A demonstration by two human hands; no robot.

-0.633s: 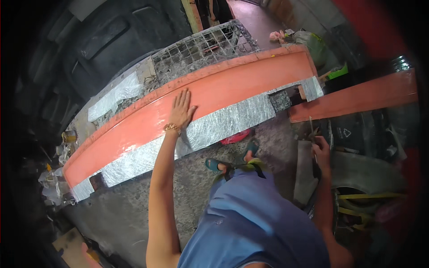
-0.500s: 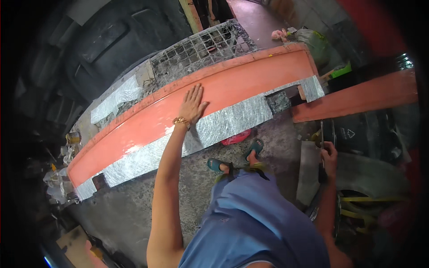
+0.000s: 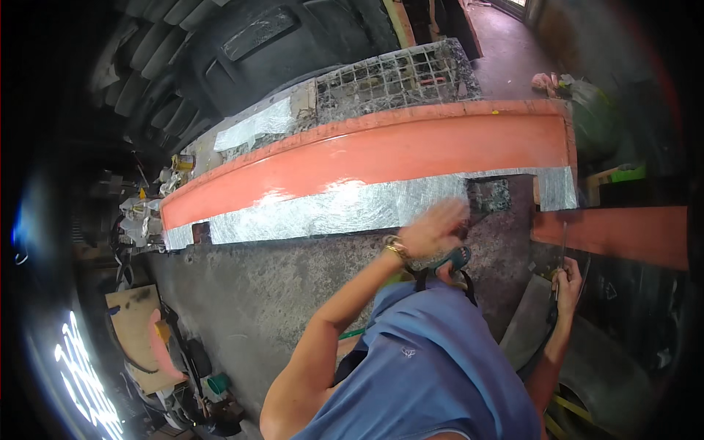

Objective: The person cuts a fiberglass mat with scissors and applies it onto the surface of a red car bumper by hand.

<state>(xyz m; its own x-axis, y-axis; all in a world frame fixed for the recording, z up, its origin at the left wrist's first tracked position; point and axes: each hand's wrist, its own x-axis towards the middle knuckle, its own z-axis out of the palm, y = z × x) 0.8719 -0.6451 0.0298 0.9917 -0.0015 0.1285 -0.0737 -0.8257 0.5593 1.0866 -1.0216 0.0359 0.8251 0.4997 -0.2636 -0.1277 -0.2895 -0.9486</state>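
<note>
A long, glossy orange mould [image 3: 411, 150] stretches across the bench, its far edge gently curved. Whitish fibrous matting [image 3: 323, 209] hangs along its near edge. My left hand [image 3: 436, 227], blurred by motion, is raised in front of the matting near its right part. Its fingers look stretched out, and nothing shows in it. At the right, my right hand [image 3: 568, 284] is closed around a thin, rod-like tool [image 3: 564, 238] pointing away from me. The tool's grip is hidden by my fingers, so its exact kind is unclear.
Behind the mould lie a metal grid [image 3: 396, 77] and a loose mat piece [image 3: 255, 126]. A second orange piece [image 3: 616, 233] sits at the right, above dark and grey panels. Cluttered containers [image 3: 180, 165] stand at the left end. A tan board [image 3: 136, 323] is at lower left.
My left hand has lifted off the orange surface and moved right and toward me. My right hand still holds the thin tool. The view has shifted, with more of the left side showing.
</note>
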